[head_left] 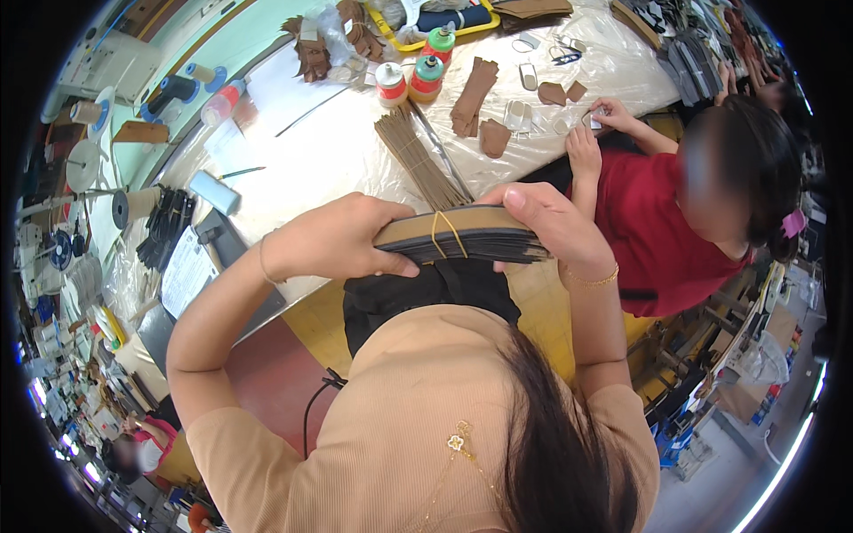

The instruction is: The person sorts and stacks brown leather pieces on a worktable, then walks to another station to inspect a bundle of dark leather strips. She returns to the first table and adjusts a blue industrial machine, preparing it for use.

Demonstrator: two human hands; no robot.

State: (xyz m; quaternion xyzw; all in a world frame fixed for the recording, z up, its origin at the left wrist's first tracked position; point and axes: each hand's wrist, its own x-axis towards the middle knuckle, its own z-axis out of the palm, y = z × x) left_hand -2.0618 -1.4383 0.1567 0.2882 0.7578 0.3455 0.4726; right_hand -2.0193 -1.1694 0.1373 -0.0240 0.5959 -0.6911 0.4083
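- Worktable (302, 151) ahead carries a bundle of thin brown strips (419, 160), glue bottles (426, 75), brown leather pieces (473, 93).
- Co-worker in red (662, 240) sits just right.
- Left hand (333, 238) and right hand (555, 226) clasp opposite ends of a flat dark stack (458, 235), tan-topped, yellow rubber-banded, held at chest.

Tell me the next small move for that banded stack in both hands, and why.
Probably slip the yellow rubber band off the flat stack of dark, tan-faced sheets. The left hand and right hand grip its two ends above the plastic-covered worktable, and the band binds it.
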